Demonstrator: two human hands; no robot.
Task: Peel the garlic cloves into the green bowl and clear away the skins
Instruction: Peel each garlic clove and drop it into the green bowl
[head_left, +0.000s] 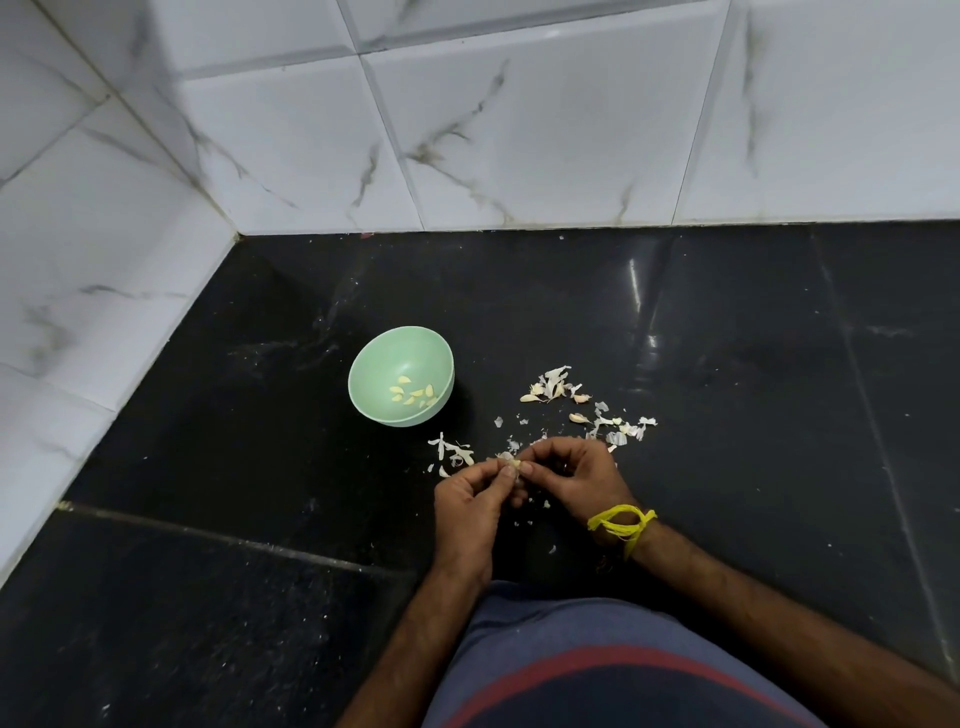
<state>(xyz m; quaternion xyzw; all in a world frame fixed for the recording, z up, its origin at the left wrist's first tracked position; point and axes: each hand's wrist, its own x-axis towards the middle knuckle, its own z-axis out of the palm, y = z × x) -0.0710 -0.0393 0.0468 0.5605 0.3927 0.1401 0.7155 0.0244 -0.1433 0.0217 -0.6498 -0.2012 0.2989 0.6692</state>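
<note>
You have one green bowl (400, 375) left of centre, with about seven peeled cloves (414, 396) in it. Right of it lie three unpeeled cloves (530, 398), among too many loose skins (618, 427) to count. Your two hands, left hand (470, 501) and right hand (574, 475), share one clove (511, 462). One yellow thread (621, 522) circles your right wrist.

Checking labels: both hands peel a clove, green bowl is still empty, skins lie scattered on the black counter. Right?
Not quite. The head view shows the bowl already holds several peeled cloves. The rest stands: left hand and right hand work one clove, skins scattered on the counter.
</note>
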